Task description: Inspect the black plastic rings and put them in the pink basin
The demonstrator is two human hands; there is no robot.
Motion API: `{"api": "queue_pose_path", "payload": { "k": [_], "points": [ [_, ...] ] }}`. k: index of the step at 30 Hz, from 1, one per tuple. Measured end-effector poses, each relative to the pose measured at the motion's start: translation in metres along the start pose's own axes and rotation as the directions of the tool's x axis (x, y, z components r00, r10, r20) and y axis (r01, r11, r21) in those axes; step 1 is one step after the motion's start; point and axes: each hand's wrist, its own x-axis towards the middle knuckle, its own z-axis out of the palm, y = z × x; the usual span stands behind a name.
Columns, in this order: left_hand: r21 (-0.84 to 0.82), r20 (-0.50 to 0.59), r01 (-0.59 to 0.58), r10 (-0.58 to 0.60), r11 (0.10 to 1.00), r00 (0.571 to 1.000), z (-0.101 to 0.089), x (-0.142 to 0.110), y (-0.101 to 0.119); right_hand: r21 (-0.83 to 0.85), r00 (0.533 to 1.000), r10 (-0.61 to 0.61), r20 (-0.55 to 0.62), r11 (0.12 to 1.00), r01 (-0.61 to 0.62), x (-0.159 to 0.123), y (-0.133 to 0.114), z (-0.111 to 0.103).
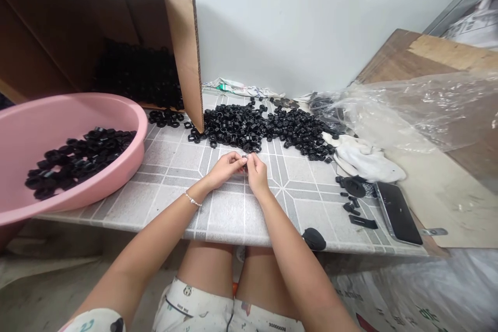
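My left hand [227, 168] and my right hand [257, 171] meet over the table, just in front of a heap of black plastic ring nuts [237, 127]. Both hands pinch one small black part [245, 162] between thumbs and fingertips. Most of that part is hidden by the fingers, though it looks like the black pieces nearby. A second heap of smaller black pieces [301, 132] adjoins the first on its right. At left, a pink basin [134, 109] holds many black ring nuts [80, 158].
A cardboard box [182, 46] lies open behind the basin with black parts inside. On the right are a white glove [360, 158], a phone [399, 212], a black strap [363, 222] and clear plastic film [412, 109]. A round black object [314, 239] sits at the table's front edge.
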Motion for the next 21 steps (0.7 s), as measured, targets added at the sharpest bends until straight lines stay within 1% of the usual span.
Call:
{"api": "queue_pose_path", "payload": {
  "k": [3,5,7,9,11,12,13,14,16,17,19,21],
  "points": [
    [0.077,-0.032,-0.114,0.116,0.991,0.993,-0.001,0.000,0.000,0.148,0.997,0.065,0.045,0.986,-0.070,0.000,0.002,0.003],
    [0.182,-0.018,-0.211,0.217,0.961,0.976,-0.004,0.000,0.000,0.220,0.993,0.092,0.077,0.970,-0.107,0.000,0.002,0.003],
    [0.321,0.031,-0.306,0.313,0.896,0.949,-0.008,-0.002,0.002,0.215,0.992,0.086,0.089,0.971,-0.104,-0.001,0.001,0.003],
    [0.461,0.078,-0.379,0.389,0.802,0.918,-0.011,-0.004,0.003,0.181,0.994,0.067,0.082,0.980,-0.081,-0.001,0.000,0.002],
    [0.562,0.094,-0.410,0.437,0.718,0.894,-0.013,-0.005,0.005,0.177,0.993,0.073,0.088,0.980,-0.088,-0.001,0.000,0.002],
    [0.581,0.087,-0.408,0.445,0.704,0.891,-0.013,-0.005,0.005,0.193,0.991,0.091,0.098,0.975,-0.109,0.000,0.000,0.002],
    [0.570,0.073,-0.397,0.437,0.719,0.896,-0.013,-0.004,0.005,0.214,0.987,0.114,0.113,0.967,-0.137,0.001,0.001,0.002],
    [0.523,0.056,-0.376,0.409,0.765,0.911,-0.012,-0.003,0.005,0.236,0.981,0.140,0.133,0.957,-0.169,0.002,0.001,0.002],
    [0.335,0.048,-0.296,0.298,0.895,0.953,-0.009,-0.001,0.003,0.294,0.964,0.194,0.183,0.925,-0.242,0.007,0.001,0.000],
    [0.225,0.055,-0.244,0.238,0.943,0.970,-0.008,0.000,0.001,0.324,0.952,0.216,0.215,0.904,-0.278,0.009,0.001,-0.001],
    [0.054,0.049,-0.162,0.159,0.985,0.986,-0.005,0.002,-0.001,0.371,0.932,0.248,0.263,0.866,-0.335,0.012,0.001,-0.004],
    [-0.059,-0.004,-0.128,0.127,0.990,0.992,-0.005,0.003,0.000,0.390,0.926,0.269,0.265,0.848,-0.358,0.015,0.001,-0.007]
  ]
}}
